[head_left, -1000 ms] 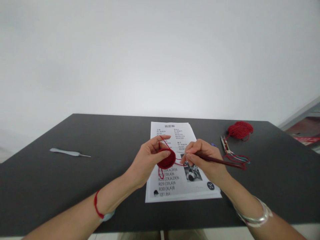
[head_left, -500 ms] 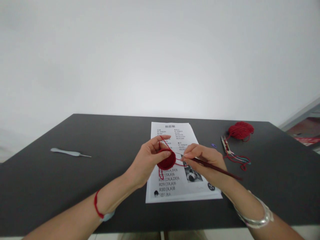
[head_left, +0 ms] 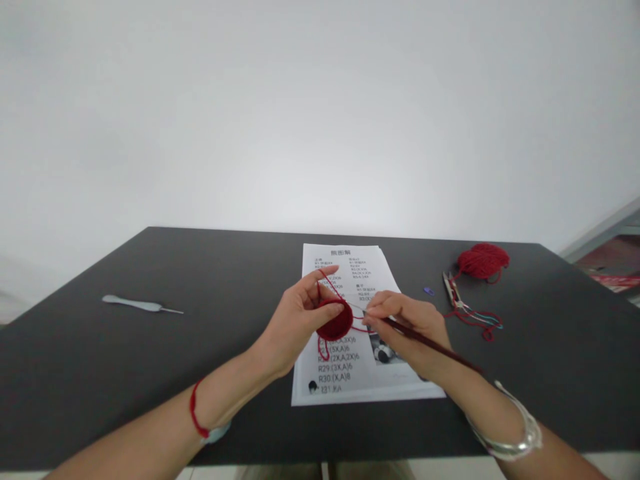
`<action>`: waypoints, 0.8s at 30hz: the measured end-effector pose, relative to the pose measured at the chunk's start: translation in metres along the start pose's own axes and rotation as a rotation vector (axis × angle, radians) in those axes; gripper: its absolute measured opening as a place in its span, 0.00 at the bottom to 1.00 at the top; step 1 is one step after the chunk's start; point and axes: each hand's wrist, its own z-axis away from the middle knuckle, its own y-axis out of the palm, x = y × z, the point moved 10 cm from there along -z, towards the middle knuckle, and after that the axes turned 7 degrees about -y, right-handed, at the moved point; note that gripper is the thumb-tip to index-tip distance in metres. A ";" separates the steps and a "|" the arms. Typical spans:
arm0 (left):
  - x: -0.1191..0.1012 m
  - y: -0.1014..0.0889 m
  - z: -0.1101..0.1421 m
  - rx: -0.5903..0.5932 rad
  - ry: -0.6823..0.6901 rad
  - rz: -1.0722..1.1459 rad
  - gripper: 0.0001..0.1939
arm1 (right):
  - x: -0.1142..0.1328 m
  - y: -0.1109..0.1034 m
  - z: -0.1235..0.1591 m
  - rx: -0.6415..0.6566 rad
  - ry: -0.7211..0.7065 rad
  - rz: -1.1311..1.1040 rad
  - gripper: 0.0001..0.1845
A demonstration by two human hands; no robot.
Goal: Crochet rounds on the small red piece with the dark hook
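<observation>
As your left fingers [head_left: 314, 285] clamp the round red crocheted disc [head_left: 335, 323], your right fingers [head_left: 393, 305] grip a slim dark crochet hook [head_left: 430, 343]; several rounds done.

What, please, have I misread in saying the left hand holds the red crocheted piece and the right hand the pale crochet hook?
The hook: the head view shows the right hand holding a dark-handled crochet hook; the pale crochet hook lies on the table.

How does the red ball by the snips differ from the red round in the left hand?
The yarn ball lies on the table, while the crocheted round sits in the left hand. The ball is loosely wound strands; the round is tight stitches. Both are deep red.
</observation>
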 end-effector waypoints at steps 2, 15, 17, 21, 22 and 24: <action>0.000 0.001 0.000 0.008 0.000 0.007 0.30 | -0.018 -0.002 0.005 -0.070 0.143 -0.176 0.07; 0.001 -0.001 0.000 -0.001 -0.003 0.014 0.30 | -0.046 0.010 0.012 -0.203 0.362 -0.578 0.05; 0.001 -0.001 0.000 0.003 -0.006 0.023 0.31 | -0.045 0.007 0.014 -0.216 0.342 -0.513 0.06; 0.006 0.002 -0.001 0.025 -0.049 0.097 0.31 | -0.051 0.022 0.015 -0.229 0.464 -0.753 0.05; 0.008 0.002 -0.001 0.026 -0.062 0.116 0.31 | -0.053 0.027 0.015 -0.234 0.510 -0.826 0.06; 0.011 0.002 -0.002 0.024 -0.078 0.136 0.31 | -0.057 0.035 0.017 -0.245 0.575 -0.910 0.07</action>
